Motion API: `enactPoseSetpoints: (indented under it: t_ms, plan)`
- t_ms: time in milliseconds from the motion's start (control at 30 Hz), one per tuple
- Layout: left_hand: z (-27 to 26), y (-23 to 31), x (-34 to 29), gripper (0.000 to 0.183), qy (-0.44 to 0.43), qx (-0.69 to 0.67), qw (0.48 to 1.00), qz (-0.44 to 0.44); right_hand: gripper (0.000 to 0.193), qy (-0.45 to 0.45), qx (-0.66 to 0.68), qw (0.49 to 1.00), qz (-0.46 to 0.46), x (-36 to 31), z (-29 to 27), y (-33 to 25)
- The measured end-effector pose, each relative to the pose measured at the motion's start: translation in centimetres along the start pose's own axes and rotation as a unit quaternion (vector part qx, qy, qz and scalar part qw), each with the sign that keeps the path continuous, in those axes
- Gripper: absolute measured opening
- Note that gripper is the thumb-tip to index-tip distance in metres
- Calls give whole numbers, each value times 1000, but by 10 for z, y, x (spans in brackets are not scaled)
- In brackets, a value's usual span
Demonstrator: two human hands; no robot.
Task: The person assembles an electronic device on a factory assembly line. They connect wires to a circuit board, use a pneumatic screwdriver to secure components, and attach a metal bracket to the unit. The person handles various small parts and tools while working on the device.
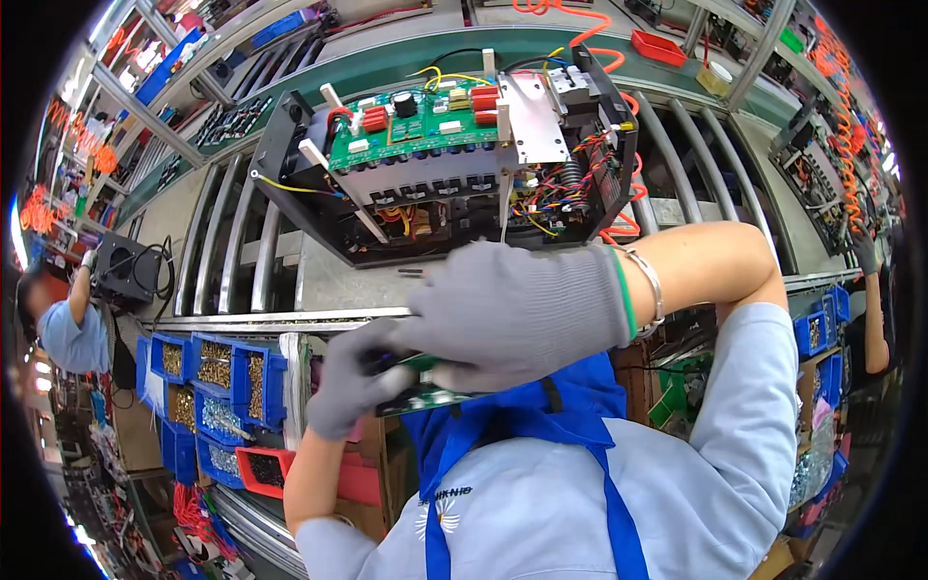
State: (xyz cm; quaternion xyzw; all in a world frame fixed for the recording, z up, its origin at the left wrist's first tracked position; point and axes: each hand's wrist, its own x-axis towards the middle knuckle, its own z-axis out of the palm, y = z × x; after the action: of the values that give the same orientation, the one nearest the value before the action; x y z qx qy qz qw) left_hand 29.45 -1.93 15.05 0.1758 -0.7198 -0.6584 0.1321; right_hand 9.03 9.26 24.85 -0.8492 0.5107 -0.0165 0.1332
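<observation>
In front of the open machine [454, 145], we have the circuit board [427, 395] between our left hand [350, 381], its fingers closed on one edge, and our right hand [493, 314], which curves over it, grip too blurred to tell.

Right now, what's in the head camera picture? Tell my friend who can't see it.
A person's gray-gloved left hand holds a small green circuit board, with the gloved right hand, blurred, over it. Beyond the hands, a big open black machine sits on a metal roller table; blue bins of small parts stand at the left.
</observation>
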Motion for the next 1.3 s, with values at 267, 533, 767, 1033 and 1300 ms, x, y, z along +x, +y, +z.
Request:
enactPoseSetpoints:
  t_ms: [267,533,767,1033,1300]
  plan:
    - [32,52,102,39,-278,-25,960,-14,28,77,310,943,90,-80,-12,37]
    - [-6,115,316,74,50,346,890,292,35,322,309,856,261,-136,-64,64]
    - [13,78,436,118,-118,367,913,-130,20,346,-22,873,344,-93,-51,118]
    - [37,53,421,102,-106,68,989,79,16,320,-189,845,386,-61,-23,157]
    - [26,30,449,93,-96,-11,994,53,24,230,-138,870,413,-40,-6,170]
